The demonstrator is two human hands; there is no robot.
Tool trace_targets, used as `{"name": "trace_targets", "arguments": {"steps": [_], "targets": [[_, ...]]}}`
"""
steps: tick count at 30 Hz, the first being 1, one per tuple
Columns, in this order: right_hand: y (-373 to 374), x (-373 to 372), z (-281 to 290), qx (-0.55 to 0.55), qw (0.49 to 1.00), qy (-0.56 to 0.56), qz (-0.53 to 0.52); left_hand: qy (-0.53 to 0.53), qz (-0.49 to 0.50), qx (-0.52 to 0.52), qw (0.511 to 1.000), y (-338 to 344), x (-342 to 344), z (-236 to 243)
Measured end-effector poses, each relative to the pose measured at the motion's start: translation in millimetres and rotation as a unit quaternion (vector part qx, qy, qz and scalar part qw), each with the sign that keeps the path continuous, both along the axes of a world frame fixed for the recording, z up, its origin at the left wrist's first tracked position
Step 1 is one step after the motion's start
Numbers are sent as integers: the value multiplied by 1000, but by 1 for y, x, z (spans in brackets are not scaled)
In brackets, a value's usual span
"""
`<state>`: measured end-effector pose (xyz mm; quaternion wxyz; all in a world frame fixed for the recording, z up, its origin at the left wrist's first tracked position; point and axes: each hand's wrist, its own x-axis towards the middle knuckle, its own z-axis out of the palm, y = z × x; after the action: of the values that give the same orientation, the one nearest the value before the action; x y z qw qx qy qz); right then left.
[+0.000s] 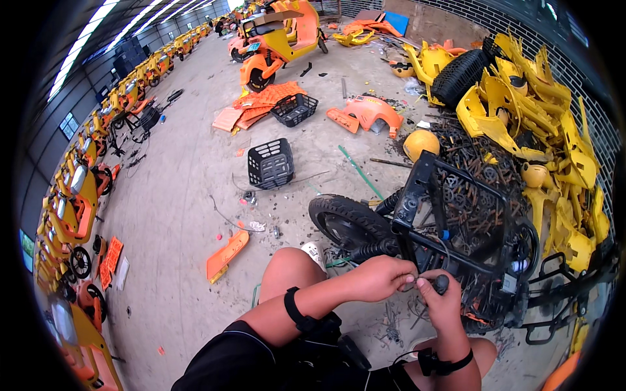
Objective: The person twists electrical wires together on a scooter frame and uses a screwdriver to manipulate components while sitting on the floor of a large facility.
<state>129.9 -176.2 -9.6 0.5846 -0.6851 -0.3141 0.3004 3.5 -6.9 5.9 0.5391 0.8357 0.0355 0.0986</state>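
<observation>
Beside the frame (pixel 424 240): my left hand (pixel 385 277), fingertips pinched together; my right hand (pixel 443 304) clamps a handle (pixel 441 283) alongside, seemingly for steadiness.

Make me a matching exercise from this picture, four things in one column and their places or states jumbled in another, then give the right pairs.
Things
1. Right hand
2. Green strip
3. Yellow body panels
4. Blue panel

Places or states
A. Heaped along the right side
B. Far off, beside orange parts
C. On the floor, just beyond the black tyre
D. Holding a dark, rounded-ended thing

Right pairs: 1-D, 2-C, 3-A, 4-B
</observation>
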Motion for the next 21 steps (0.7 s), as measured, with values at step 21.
{"name": "trace_targets", "arguments": {"steps": [21], "targets": [[-3, -6, 10, 56, 994, 90, -25, -80, 25, 66, 994, -7, 3, 11]]}}
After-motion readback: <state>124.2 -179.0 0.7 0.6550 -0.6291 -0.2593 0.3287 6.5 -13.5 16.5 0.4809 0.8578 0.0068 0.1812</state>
